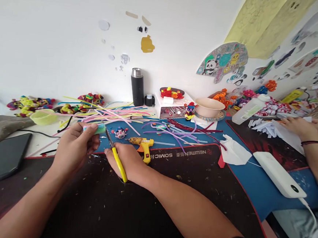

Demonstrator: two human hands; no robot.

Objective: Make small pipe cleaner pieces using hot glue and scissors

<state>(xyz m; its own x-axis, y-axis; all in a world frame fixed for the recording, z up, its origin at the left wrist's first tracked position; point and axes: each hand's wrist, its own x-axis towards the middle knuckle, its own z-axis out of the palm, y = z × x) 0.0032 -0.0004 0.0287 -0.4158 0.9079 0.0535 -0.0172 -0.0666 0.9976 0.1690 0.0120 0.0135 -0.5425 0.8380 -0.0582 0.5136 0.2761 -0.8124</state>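
My left hand pinches a small flat piece, green with some blue and pink; its exact kind is unclear. In my right hand is a pair of yellow-handled pliers, tilted up and left. Their narrow metal jaws are right beside the green end of the piece; I cannot tell whether they touch it. Just beyond my right hand lies a yellow glue gun. A small pipe-cleaner figure rests behind the pliers.
Pipe cleaners lie across the back. A black phone is at left. A black flask, a white box and a beige bowl stand by the wall. At right are a white power bank and another person's hands over paper strips.
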